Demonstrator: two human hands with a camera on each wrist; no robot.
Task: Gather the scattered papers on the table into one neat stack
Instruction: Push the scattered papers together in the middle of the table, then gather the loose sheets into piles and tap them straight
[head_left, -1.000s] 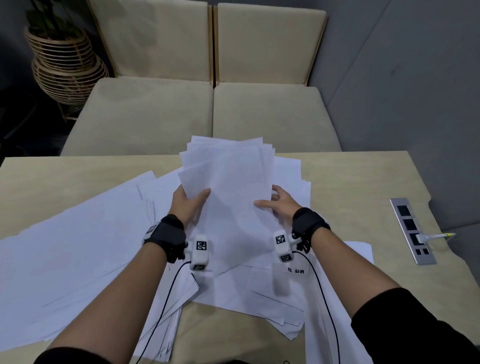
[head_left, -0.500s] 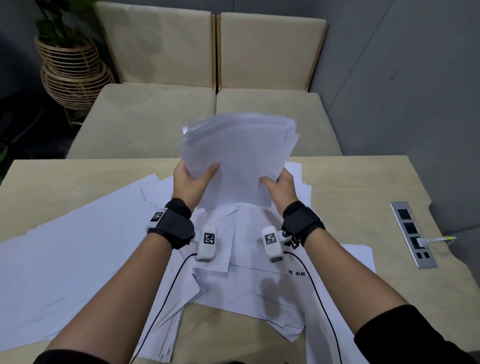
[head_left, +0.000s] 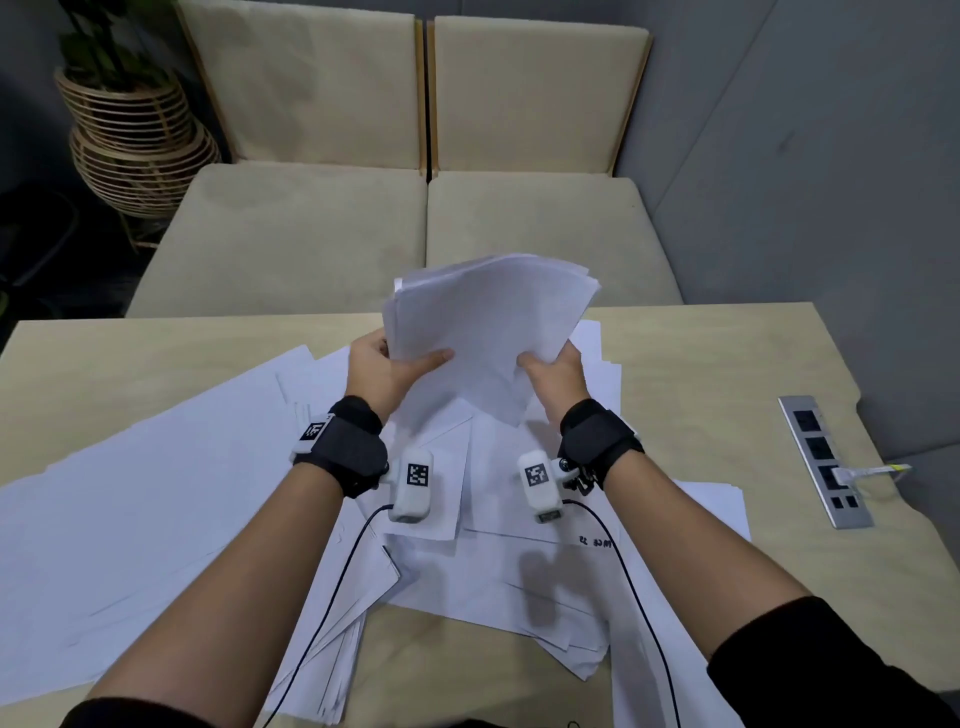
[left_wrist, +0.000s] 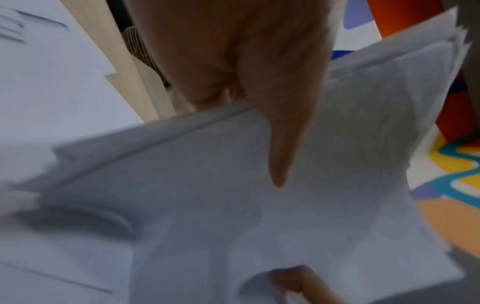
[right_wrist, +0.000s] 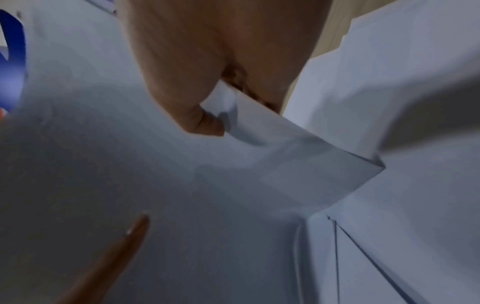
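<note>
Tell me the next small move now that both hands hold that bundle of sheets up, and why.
Probably tap the bundle's lower edge down on the table to square it. The left hand and right hand grip its sides clear of the table, and its top edges look fanned and uneven. Loose sheets still cover the table, so a squared bundle helps first.

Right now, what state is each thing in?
Bundle: lifted off the table, edges uneven, gripped from both sides.
Left hand: grips the bundle.
Right hand: grips the bundle.
Loose papers: scattered flat, overlapping.
Socket strip: one plug in.
</note>
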